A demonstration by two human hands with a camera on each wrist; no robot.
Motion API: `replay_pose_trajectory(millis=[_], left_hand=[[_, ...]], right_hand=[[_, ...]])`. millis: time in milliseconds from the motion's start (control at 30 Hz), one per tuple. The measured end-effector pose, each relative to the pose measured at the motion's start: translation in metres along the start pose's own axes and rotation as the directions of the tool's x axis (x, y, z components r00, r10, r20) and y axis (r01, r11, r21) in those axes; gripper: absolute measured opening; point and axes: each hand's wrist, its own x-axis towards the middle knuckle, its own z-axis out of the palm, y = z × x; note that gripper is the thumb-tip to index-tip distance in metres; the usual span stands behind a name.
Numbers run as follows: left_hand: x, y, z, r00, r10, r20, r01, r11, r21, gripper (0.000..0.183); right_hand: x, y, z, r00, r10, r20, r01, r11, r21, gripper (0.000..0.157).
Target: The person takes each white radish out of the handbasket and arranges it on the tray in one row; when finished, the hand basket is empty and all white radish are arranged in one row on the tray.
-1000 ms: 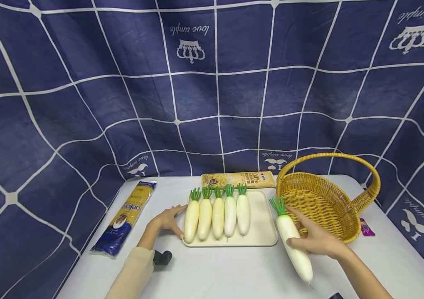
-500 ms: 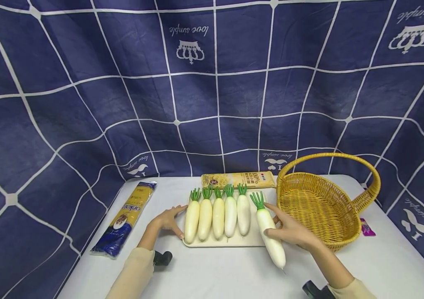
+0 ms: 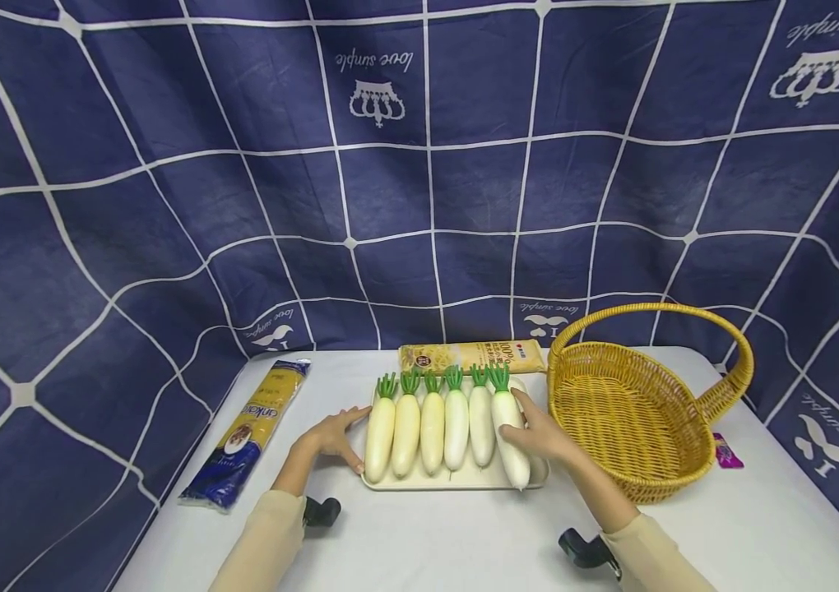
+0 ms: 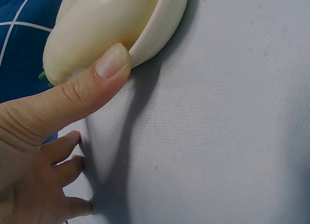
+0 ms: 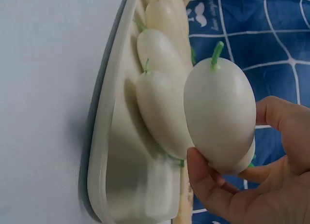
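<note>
A white radish (image 3: 512,462) with green stem stubs is gripped between the thumb and fingers of my right hand (image 3: 540,432). It hangs over the right part of a cream tray (image 3: 540,475). In the right wrist view this radish (image 5: 219,110) appears above the tray, end toward the camera. Several more radishes (image 3: 431,432) lie side by side in the tray, green tops at the back, some yellower toward the left. My left hand (image 3: 332,436) rests at the tray's left end, fingers spread. Its thumb (image 4: 82,91) touches the tray rim in the left wrist view.
A yellow wicker basket (image 3: 615,411) with a tall handle stands right of the tray. Behind the tray lies a yellow noodle packet (image 3: 471,356). A blue and yellow pasta packet (image 3: 245,436) is at the left. A small purple packet (image 3: 726,451) lies beyond the basket.
My right hand has carried the radish leftward from in front of the basket to over the tray, beside the row, and the radish has turned straighter. The left hand has stayed put.
</note>
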Motion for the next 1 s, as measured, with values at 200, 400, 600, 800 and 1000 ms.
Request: replay_pose_trajectory(millis=[200, 400, 600, 800, 1000], left_hand=[[0.001, 0.000, 0.000, 1.000, -0.002, 0.000, 0.002, 1.000, -0.001, 0.112], [-0.001, 0.002, 0.001, 1.000, -0.001, -0.004, 0.001, 1.000, -0.005, 0.111], [0.000, 0.003, 0.001, 1.000, -0.005, -0.006, 0.005, 1.000, -0.008, 0.111], [0.000, 0.002, 0.001, 1.000, -0.019, -0.006, 0.019, 1.000, -0.009, 0.111], [-0.001, 0.002, 0.000, 1.000, -0.013, -0.007, 0.013, 1.000, -0.007, 0.111]], right_hand=[[0.022, 0.010, 0.007, 0.998, 0.007, -0.062, -0.012, 0.997, -0.075, 0.079], [0.038, 0.018, 0.012, 0.993, 0.065, -0.104, -0.079, 0.987, -0.143, 0.081], [0.045, 0.025, 0.014, 0.985, 0.127, -0.115, -0.144, 0.977, -0.155, 0.081], [0.049, 0.028, 0.017, 0.980, 0.157, -0.122, -0.176, 0.970, -0.167, 0.080], [0.050, 0.030, 0.020, 0.980, 0.155, -0.126, -0.177, 0.966, -0.188, 0.080]])
